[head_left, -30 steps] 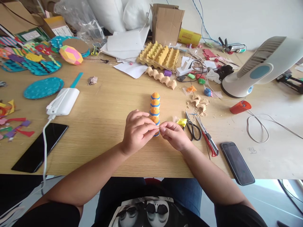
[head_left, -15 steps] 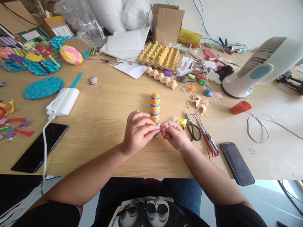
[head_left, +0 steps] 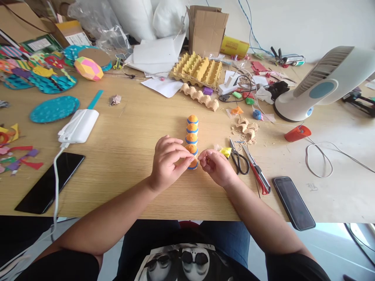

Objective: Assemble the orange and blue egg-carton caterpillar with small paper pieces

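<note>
A row of orange domed cups with blue rims [head_left: 192, 132] runs away from me on the wooden table [head_left: 131, 132]. My left hand [head_left: 169, 160] has curled fingers, and its fingertips touch the nearest cup [head_left: 192, 150] on its left side. My right hand [head_left: 216, 167] is closed in a pinch just right of that cup, on something small that I cannot make out. A yellow scrap [head_left: 225, 151] lies just beyond my right hand.
Scissors [head_left: 238, 158] and a red utility knife [head_left: 258, 169] lie right of my hands, then a phone [head_left: 293, 203]. Another phone [head_left: 48, 181] and a white power bank [head_left: 78, 125] are left. Egg cartons [head_left: 197, 69], a fan [head_left: 322, 84] and craft scraps fill the far side.
My hands have drawn slightly apart. The left fingertips now rest on the nearest cup, and the right hand has pulled a little to the right with its pinch closed.
</note>
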Motion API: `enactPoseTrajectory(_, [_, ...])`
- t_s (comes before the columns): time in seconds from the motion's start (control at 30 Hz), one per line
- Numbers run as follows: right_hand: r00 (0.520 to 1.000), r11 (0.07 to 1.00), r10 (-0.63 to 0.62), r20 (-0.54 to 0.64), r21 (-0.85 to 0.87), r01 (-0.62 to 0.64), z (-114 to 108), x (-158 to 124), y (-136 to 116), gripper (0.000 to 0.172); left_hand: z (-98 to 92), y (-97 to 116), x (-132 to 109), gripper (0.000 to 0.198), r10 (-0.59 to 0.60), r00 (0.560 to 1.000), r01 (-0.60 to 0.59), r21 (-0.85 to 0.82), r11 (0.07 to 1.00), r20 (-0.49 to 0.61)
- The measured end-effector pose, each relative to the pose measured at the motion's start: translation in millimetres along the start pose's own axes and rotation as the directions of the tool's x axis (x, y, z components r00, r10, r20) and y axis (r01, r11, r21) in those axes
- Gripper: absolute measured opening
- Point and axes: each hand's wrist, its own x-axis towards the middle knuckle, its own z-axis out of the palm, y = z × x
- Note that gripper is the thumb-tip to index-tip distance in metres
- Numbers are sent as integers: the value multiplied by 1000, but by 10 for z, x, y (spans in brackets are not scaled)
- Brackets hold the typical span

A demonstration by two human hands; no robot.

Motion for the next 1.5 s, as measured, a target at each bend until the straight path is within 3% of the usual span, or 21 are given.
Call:
enactPoseTrajectory(0.47, [999,1000,-12,30,-18,13,-3,-7,14,38,-11,21,13,29,-28,999,29,-38,999,30])
enactPoseTrajectory(0.6, [992,995,-83,94,-45,88,1,-17,36,28,-15,37,13,32,-29,998,32,-56,998,53])
enactPoseTrajectory(0.73, [972,977,-161,172,-113,182,30,-30,46,28,-4,55,-1,37,-59,995,65,-74,995,81])
enactPoseTrajectory(0.87, [963,957,-200,178,-174,231,64,-49,60,24,19,67,-28,39,-65,993,73,-76,994,98])
enactPoseTrajectory(1.03, [968,956,-222,118,-170,240,68,-65,51,22,29,59,-39,38,-29,990,39,-73,997,135])
enactPoseTrajectory(1.17, [974,967,-212,83,-128,222,46,-55,39,19,25,44,-22,31,-25,995,29,-38,999,94])
enactPoseTrajectory(1.5, [985,989,-131,114,-57,138,-10,-18,81,23,10,35,-6,3,69,995,-68,-25,997,66])
